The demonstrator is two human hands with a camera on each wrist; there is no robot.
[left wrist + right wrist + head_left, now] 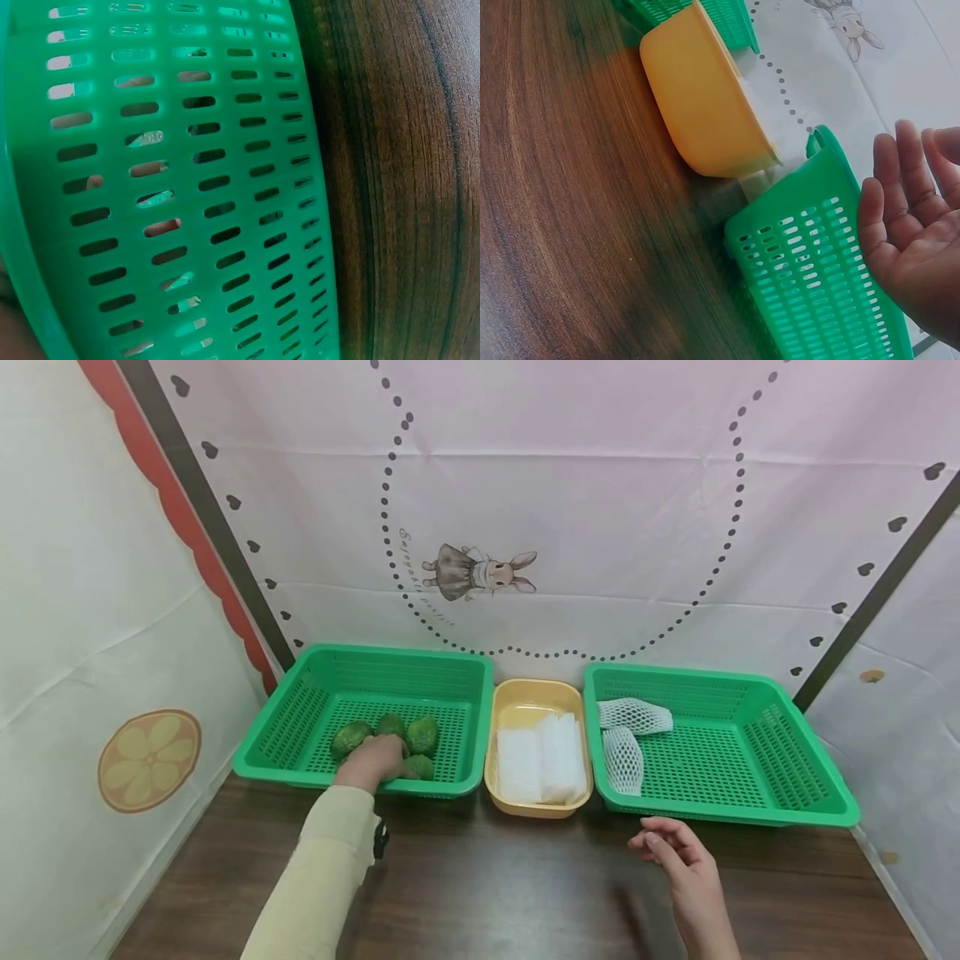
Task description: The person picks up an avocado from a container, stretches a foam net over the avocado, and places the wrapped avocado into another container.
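My left hand [378, 758] reaches over the front rim into the left green basket [480, 710], among several green, rough-skinned fruits like avocados [423, 737]. Its fingers point down between the fruits and are hidden; I cannot tell whether they grip one. The left wrist view is filled by the slotted wall of that basket [180, 247], with bits of hand behind the slots. Over the table in front of the right green basket [750, 814], my right hand [678, 860] hovers with nothing in it. Its fingers [889, 161] are relaxed and slightly bent in the right wrist view.
Between the baskets stands a yellow tub [536, 692] with white foam netting [557, 756] stacked inside. Two white foam net sleeves [622, 760] lie at the left side of the right basket. A printed cloth [600, 527] hangs behind the dark wooden table [480, 893].
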